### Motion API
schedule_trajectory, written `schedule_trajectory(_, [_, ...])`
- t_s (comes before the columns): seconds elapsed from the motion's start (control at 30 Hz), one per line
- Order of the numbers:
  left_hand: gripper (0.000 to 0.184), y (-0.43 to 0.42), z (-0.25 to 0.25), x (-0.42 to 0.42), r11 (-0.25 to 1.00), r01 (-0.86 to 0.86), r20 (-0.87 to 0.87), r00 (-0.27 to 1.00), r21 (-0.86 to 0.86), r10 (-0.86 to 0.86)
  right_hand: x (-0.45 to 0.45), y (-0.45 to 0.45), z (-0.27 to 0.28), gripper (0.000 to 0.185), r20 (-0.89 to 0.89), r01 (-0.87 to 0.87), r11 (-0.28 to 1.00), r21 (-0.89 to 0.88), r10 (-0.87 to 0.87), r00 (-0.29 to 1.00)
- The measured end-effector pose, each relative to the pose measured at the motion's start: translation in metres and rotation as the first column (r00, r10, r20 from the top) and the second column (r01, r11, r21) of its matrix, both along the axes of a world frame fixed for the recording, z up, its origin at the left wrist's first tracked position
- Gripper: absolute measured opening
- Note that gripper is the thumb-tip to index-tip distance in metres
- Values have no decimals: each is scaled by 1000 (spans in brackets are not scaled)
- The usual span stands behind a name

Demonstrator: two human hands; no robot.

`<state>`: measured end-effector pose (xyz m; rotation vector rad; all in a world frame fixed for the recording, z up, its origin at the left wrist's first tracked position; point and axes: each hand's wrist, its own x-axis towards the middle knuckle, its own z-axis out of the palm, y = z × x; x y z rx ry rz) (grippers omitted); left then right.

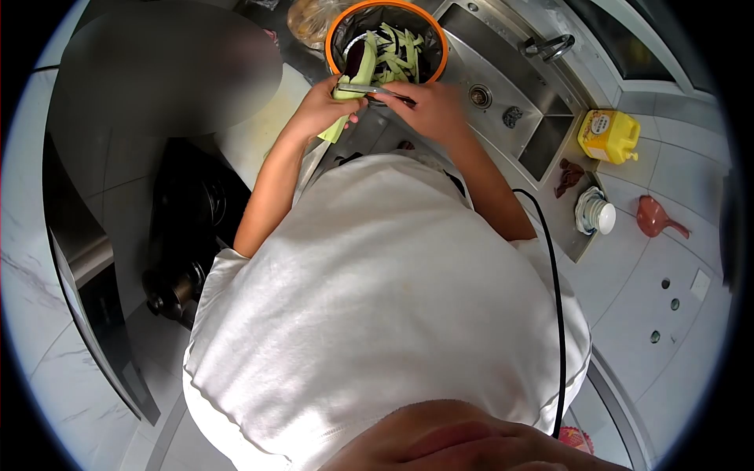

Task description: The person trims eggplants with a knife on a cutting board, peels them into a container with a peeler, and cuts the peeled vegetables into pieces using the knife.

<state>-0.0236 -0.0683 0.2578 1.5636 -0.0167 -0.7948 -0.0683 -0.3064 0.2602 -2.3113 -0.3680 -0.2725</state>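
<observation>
Over an orange-rimmed bin [442, 59] lined with a dark bag, my left hand [318, 114] is wrapped round an eggplant [364, 71]. Part of the eggplant still has dark purple skin; the rest shows pale green flesh, and its lower end sticks out below my fingers. My right hand [432, 110] grips a peeler [361, 89] by its dark handle. The peeler's metal end lies across the eggplant, close to my left fingers. Pale green strips with some dark skin [399, 55] lie inside the bin.
To the right is a steel sink [503, 74] with a faucet [550, 47] and a scrubber [512, 117]. Beyond it stand a yellow jug [609, 136] and stacked dishes [594, 213]. A clear bag [310, 22] sits left of the bin. A black cable [556, 298] hangs along my side.
</observation>
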Motion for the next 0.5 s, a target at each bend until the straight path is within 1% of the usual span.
schedule_trajectory(0.03, [57,0,1,-1,1000,1,0,1000,1,-1,2,1,-6,25,99,-15,999,-44,20,995])
schedule_trajectory(0.07, [56,1,2,-2,1000,-1,22,1000,25,0,7,0,-10,25,101,-15,999,-42,19,995])
schedule_trajectory(0.13, [55,2,1,-4,999,-1,43,999,47,-1,23,-7,-20,29,-31,171,983,-70,-174,984])
schedule_trajectory(0.17, [56,2,-2,-6,999,17,57,998,46,-20,32,-17,-31,29,-34,174,982,-73,-177,984])
schedule_trajectory(0.2, [58,2,-5,-9,998,33,72,997,47,-37,43,-29,-44,32,-11,273,951,-145,-277,961])
schedule_trajectory(0.23, [58,1,-5,-10,998,34,75,996,48,-37,50,-36,-45,34,24,368,906,-211,-371,928])
schedule_trajectory(0.27, [61,0,-6,-12,998,18,121,992,58,-25,51,-44,-46,34,28,367,906,-208,-370,929])
schedule_trajectory(0.3, [64,1,-7,-13,998,-1,162,987,67,-9,49,-48,-38,38,-25,412,887,-207,-426,904])
schedule_trajectory(0.33, [66,2,-5,-12,999,-1,158,987,48,-7,47,-50,-30,41,-80,455,865,-209,-479,874])
schedule_trajectory(0.37, [66,2,-4,-12,999,-4,156,988,47,-3,44,-49,-22,41,-81,452,867,-211,-476,876])
schedule_trajectory(0.43, [63,1,-2,-11,990,-29,219,976,138,-2,35,-47,-8,38,-52,370,916,-156,-381,923])
schedule_trajectory(0.47, [63,1,-2,-9,990,-32,219,976,137,1,28,-40,-4,38,-52,367,917,-157,-379,924])
schedule_trajectory(0.5, [61,1,-2,-7,971,-31,251,968,236,-30,18,-28,1,34,-133,253,968,-3,-251,959])
